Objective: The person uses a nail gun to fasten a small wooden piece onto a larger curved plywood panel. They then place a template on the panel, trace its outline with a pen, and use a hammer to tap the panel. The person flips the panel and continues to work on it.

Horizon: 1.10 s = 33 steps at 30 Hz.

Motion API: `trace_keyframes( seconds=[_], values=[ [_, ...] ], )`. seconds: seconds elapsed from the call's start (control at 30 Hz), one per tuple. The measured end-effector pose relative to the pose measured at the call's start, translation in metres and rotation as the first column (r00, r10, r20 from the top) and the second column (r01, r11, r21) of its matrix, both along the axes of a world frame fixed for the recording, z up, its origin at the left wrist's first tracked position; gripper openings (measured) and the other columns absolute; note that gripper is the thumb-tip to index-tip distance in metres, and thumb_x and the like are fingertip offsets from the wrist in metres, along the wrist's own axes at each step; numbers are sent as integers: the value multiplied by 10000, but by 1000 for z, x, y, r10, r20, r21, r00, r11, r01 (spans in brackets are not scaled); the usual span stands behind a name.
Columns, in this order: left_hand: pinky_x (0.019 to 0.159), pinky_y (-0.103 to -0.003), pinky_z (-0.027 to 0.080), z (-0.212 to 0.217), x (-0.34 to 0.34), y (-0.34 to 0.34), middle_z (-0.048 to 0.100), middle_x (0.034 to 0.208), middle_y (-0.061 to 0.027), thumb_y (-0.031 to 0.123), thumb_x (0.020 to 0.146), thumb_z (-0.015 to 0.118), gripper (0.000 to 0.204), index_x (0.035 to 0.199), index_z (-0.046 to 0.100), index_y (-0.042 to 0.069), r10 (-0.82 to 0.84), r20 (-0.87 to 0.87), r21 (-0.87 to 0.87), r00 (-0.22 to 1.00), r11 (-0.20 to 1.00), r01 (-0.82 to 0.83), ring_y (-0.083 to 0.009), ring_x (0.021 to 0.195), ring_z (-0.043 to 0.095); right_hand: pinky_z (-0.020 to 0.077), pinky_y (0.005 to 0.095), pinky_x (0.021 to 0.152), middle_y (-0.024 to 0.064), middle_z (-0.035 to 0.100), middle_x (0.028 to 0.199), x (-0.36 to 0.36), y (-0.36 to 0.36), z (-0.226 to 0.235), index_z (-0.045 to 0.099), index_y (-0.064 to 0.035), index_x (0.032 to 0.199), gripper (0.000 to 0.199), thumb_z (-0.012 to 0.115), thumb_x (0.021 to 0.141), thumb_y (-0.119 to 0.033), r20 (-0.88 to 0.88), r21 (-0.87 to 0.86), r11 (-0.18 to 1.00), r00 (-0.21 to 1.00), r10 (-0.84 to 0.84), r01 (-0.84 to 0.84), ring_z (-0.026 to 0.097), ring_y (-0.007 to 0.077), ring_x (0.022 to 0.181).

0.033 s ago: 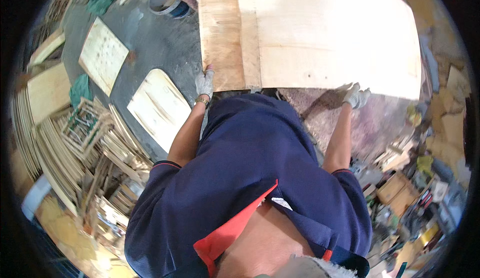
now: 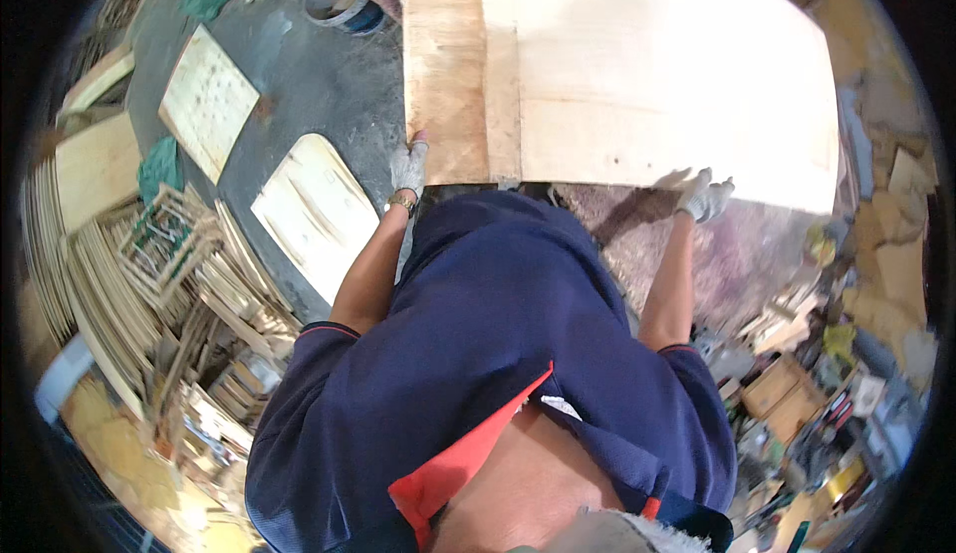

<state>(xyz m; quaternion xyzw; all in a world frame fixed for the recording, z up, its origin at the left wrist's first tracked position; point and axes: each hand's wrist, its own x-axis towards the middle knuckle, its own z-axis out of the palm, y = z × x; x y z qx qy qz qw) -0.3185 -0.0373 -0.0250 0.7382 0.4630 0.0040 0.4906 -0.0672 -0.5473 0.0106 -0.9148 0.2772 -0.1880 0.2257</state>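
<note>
A large pale plywood sheet [image 2: 657, 95] spans the upper part of the view, a browner strip along its left side. My left hand [image 2: 407, 167], in a light work glove with bare fingertips, is closed on the sheet's near left corner. Its thumb lies along the sheet's edge, and the other fingers are mostly hidden. My right hand [image 2: 705, 197], gloved too, is closed at the near edge towards the right, casting a shadow beside it. What its thumb does underneath cannot be made out.
On the dark floor at left lie a rounded board [image 2: 317, 210] and a stained board [image 2: 209, 103]. Beyond them stands a bucket [image 2: 344, 5]. Stacked thin boards [image 2: 110, 304] and a wooden frame [image 2: 169, 244] fill the far left; cluttered boxes [image 2: 785, 399] sit at lower right.
The plywood sheet's near edge sits slightly lower in the view, closer to my body. Both hands keep their places on it, and the right hand has shifted slightly left.
</note>
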Motion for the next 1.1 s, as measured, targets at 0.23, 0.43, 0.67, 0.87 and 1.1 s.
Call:
trace_keyframes(
  seconds=[0.23,0.43,0.67,0.87,1.1],
  values=[
    [736,-470,549,43,20,13,727,966,-190,472,915,700,698,1422,464,55,13,-7,244,1000,970,-11,-338,878,719,501,445,935,183,627,1149,57,180,8,619,-33,1271,464,744,867,-224,14,-48,628,628,778,-777,599,363,1083],
    [815,-463,546,38,79,30,713,1080,-178,237,968,611,438,1368,564,66,-38,183,261,982,965,-11,-338,948,705,481,451,980,136,649,1229,157,368,20,634,-87,1261,484,747,851,-319,-3,-53,315,315,949,-948,595,344,1170],
    [829,-389,531,23,79,26,731,1022,-184,229,977,643,341,1260,667,38,111,223,76,968,988,-131,-326,940,713,514,517,927,256,667,1174,300,537,11,630,-36,1239,542,684,882,-441,-247,-161,130,167,954,-978,638,427,1086],
    [761,-370,530,44,80,33,725,982,-207,204,946,693,280,1156,722,20,140,254,58,957,986,-159,-329,881,718,516,509,932,231,679,1169,377,614,-6,665,-69,1165,533,692,847,-496,-488,-244,39,157,859,-969,638,431,1088],
    [695,-375,526,46,81,35,717,906,-211,206,933,705,264,1126,741,29,207,259,-77,944,978,-193,-317,781,705,516,479,953,225,694,1133,385,621,-12,721,-79,1113,538,683,833,-537,-471,-303,6,155,869,-953,648,417,1093]
  ],
)
